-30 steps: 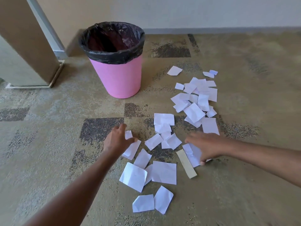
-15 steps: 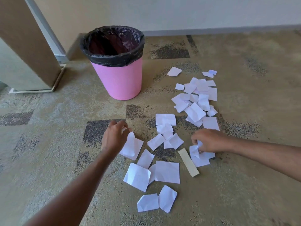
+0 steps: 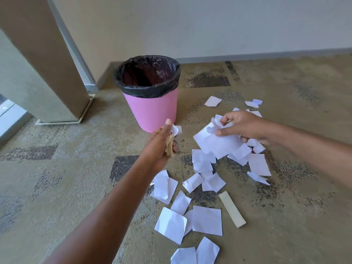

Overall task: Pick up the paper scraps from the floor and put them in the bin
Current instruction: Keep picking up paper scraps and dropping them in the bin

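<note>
A pink bin point(image 3: 152, 109) with a black liner stands on the carpet near the wall. My left hand point(image 3: 161, 147) is raised just in front of the bin and grips a small white scrap point(image 3: 174, 130) together with a beige piece. To its right, my right hand point(image 3: 240, 124) is lifted off the floor and pinches a bunch of white scraps point(image 3: 215, 140). Several white paper scraps point(image 3: 206, 220) and a beige strip point(image 3: 231, 208) lie scattered on the carpet below and behind the hands.
A brown pillar point(image 3: 43, 60) with a metal base stands at the left. A pale wall with a grey skirting point(image 3: 266, 55) runs along the back. Patterned carpet point(image 3: 57, 178) extends left and right of the scraps.
Both hands have risen off the floor with paper in them and moved toward the bin. The view has tilted up, so the bin sits lower and nearer in the picture.
</note>
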Motion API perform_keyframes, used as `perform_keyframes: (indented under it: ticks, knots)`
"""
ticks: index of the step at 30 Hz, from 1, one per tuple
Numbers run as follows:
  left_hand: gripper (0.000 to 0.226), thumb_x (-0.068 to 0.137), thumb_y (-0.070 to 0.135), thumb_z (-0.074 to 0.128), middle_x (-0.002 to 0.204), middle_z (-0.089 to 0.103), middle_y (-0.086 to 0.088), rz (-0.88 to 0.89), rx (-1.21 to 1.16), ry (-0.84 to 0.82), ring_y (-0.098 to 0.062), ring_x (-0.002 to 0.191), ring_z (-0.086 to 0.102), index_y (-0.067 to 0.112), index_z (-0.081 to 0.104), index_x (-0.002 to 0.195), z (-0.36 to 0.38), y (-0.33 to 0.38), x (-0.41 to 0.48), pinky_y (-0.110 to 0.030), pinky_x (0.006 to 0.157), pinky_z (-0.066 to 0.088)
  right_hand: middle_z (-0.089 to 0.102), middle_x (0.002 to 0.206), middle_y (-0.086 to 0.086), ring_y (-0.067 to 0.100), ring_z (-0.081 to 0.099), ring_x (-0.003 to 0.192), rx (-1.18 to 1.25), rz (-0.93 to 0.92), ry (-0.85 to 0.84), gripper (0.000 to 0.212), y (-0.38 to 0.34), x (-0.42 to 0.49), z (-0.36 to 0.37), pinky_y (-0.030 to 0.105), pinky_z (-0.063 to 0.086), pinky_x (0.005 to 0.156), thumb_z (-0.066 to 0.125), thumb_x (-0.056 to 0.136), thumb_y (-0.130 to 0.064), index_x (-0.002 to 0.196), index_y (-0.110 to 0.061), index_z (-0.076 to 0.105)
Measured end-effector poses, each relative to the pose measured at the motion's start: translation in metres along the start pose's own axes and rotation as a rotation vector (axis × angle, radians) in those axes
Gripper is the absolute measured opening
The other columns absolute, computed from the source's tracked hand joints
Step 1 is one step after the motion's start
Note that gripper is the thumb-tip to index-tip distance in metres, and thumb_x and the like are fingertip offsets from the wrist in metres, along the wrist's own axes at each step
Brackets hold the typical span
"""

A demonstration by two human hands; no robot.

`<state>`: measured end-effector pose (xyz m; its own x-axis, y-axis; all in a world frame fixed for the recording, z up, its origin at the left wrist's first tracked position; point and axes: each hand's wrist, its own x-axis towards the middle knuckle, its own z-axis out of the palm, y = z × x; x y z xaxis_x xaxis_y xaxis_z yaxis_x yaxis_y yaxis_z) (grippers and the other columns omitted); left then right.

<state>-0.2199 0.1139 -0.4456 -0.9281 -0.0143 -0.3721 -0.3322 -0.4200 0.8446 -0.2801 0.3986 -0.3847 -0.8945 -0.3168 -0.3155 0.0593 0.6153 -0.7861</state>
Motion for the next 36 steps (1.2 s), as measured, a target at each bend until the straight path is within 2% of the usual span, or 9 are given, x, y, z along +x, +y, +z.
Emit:
perform_keyframes:
  ticks: [3, 6, 11, 15, 18, 22, 27, 32, 36]
  knots:
    - [0.049, 0.101, 0.050, 0.067, 0.080, 0.066, -0.006, 0.087, -0.129, 0.030, -0.018, 0.070, 0.068, 0.005, 0.064, 0.121, 0.024, 0.037, 0.010, -0.037, 0.076, 0.064, 0.064, 0.085, -0.003, 0.008, 0.045, 0.057, 0.213, -0.068, 0.029, 0.032, -0.041, 0.017, 0.000, 0.022, 0.026, 0.044, 0.089, 0.086, -0.035, 0.102, -0.015, 0.070]
    - [0.060, 0.100, 0.054, 0.066, 0.095, 0.076, -0.004, 0.154, -0.176, 0.069, -0.020, 0.095, 0.079, 0.004, 0.064, 0.134, 0.038, 0.086, 0.021, -0.056, 0.101, 0.057, 0.071, 0.080, -0.006, 0.004, 0.055, 0.053, 0.416, -0.134, 0.120, 0.024, -0.085, 0.038, 0.002, 0.017, 0.026, 0.037, 0.086, 0.089, -0.025, 0.103, -0.019, 0.069]
    - [0.056, 0.100, 0.054, 0.066, 0.076, 0.070, -0.003, 0.224, -0.222, 0.214, -0.018, 0.069, 0.076, 0.005, 0.067, 0.127, 0.040, 0.167, 0.052, -0.046, 0.069, 0.065, 0.072, 0.095, 0.001, 0.011, 0.056, 0.061, 0.590, -0.104, 0.276, 0.031, -0.140, 0.086, 0.014, 0.019, 0.023, 0.040, 0.085, 0.090, -0.026, 0.106, -0.022, 0.059]
    - [0.059, 0.104, 0.067, 0.047, 0.051, 0.042, -0.002, 0.101, -0.176, 0.252, -0.019, 0.039, 0.042, 0.011, 0.062, 0.099, 0.037, 0.203, 0.072, -0.027, 0.057, 0.050, 0.069, 0.107, 0.007, 0.023, 0.064, 0.078, 0.756, -0.031, 0.249, 0.019, -0.165, 0.117, 0.033, 0.016, 0.027, 0.035, 0.071, 0.102, -0.020, 0.092, -0.021, 0.054]
    - [0.061, 0.104, 0.067, 0.042, 0.081, 0.054, -0.009, 0.036, -0.178, 0.284, -0.025, 0.066, 0.061, 0.008, 0.055, 0.114, 0.041, 0.213, 0.069, -0.054, 0.078, 0.061, 0.071, 0.117, 0.010, 0.023, 0.068, 0.076, 0.827, -0.012, 0.175, 0.004, -0.179, 0.130, 0.046, 0.017, 0.041, 0.037, 0.061, 0.107, -0.016, 0.106, -0.020, 0.060]
    - [0.075, 0.107, 0.065, 0.034, 0.119, 0.061, -0.021, 0.050, -0.183, 0.292, -0.033, 0.087, 0.062, -0.001, 0.043, 0.141, 0.041, 0.215, 0.061, -0.059, 0.067, 0.057, 0.072, 0.105, 0.014, 0.033, 0.078, 0.068, 0.894, -0.003, 0.107, 0.007, -0.192, 0.137, 0.052, 0.026, 0.058, 0.045, 0.057, 0.108, -0.012, 0.113, -0.010, 0.062]
    - [0.085, 0.105, 0.068, 0.037, 0.170, 0.028, -0.016, 0.068, -0.255, 0.281, -0.053, 0.148, 0.036, 0.011, 0.022, 0.167, 0.034, 0.212, 0.060, -0.079, 0.109, 0.038, 0.061, 0.105, 0.025, 0.039, 0.080, 0.073, 0.891, -0.010, 0.079, 0.006, -0.192, 0.140, 0.053, 0.030, 0.063, 0.054, 0.059, 0.107, -0.011, 0.112, -0.008, 0.058]
    - [0.081, 0.105, 0.060, 0.048, 0.163, 0.036, -0.029, 0.088, -0.237, 0.230, -0.050, 0.149, 0.039, 0.002, 0.035, 0.160, 0.024, 0.203, 0.061, -0.070, 0.111, 0.044, 0.057, 0.121, 0.023, 0.043, 0.077, 0.098, 0.869, -0.020, 0.062, 0.004, -0.177, 0.144, 0.053, 0.030, 0.063, 0.058, 0.063, 0.105, -0.010, 0.105, -0.009, 0.059]
    - [0.045, 0.107, 0.048, 0.053, 0.110, 0.072, -0.012, 0.138, -0.115, 0.246, -0.029, 0.098, 0.074, 0.006, 0.067, 0.116, 0.013, 0.176, 0.049, -0.042, 0.086, 0.064, 0.073, 0.105, 0.015, 0.023, 0.078, 0.076, 0.768, -0.017, 0.086, 0.021, -0.147, 0.135, 0.050, 0.026, 0.057, 0.053, 0.064, 0.103, -0.010, 0.123, -0.003, 0.064]
